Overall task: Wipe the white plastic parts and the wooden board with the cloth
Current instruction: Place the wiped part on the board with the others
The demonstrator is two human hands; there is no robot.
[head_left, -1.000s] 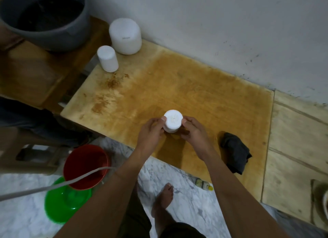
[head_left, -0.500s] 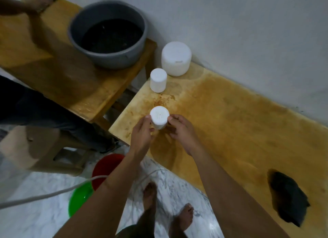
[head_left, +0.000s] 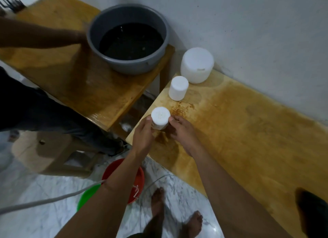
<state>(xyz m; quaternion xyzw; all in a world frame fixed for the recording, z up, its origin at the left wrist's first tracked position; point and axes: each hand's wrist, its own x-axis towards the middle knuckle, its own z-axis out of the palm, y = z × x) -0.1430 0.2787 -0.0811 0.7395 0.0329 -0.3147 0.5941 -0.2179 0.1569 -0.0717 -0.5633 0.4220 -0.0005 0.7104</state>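
Note:
A small white plastic cylinder stands upright near the left end of the stained wooden board. My left hand grips its left side and my right hand grips its right side. Behind it on the board stand a second small white cylinder and a larger white plastic part by the wall. The dark cloth lies on the board at the far right, away from both hands.
A grey basin of dark water sits on a wooden table to the left, with another person's arm next to it. On the marble floor below are a red bowl, a green lid, a white cable and my bare feet.
Both hands have carried the small white cylinder leftward along the board, from near the cloth to the left end beside the other white parts. The view has followed to the left.

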